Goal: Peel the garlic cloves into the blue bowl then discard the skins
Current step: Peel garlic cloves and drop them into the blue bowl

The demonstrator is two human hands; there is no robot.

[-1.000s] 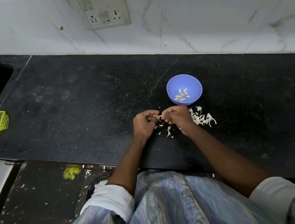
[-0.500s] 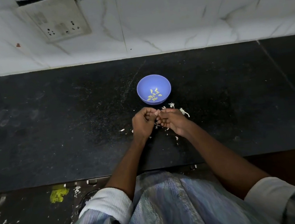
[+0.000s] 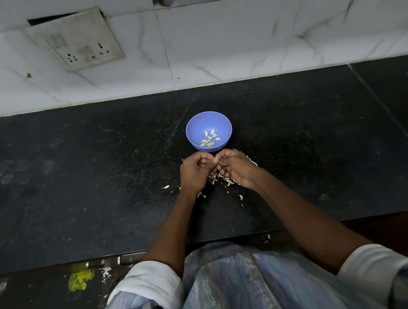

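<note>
While both curled hands [image 3: 215, 169] pinch something tiny — seemingly a clove — the blue bowl [image 3: 209, 131] sits just beyond.

A grimy socket plate [image 3: 73, 41] (tilted) on the white-tiled wall [image 3: 236, 41]; yellow scrap [image 3: 80, 280] below the counter [image 3: 74, 181].

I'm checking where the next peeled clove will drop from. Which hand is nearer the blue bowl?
Right, narrowly. The right hand sits just below the blue bowl, its fingers almost under the near rim. The left hand is beside it, slightly further to the bowl's lower left.
</note>
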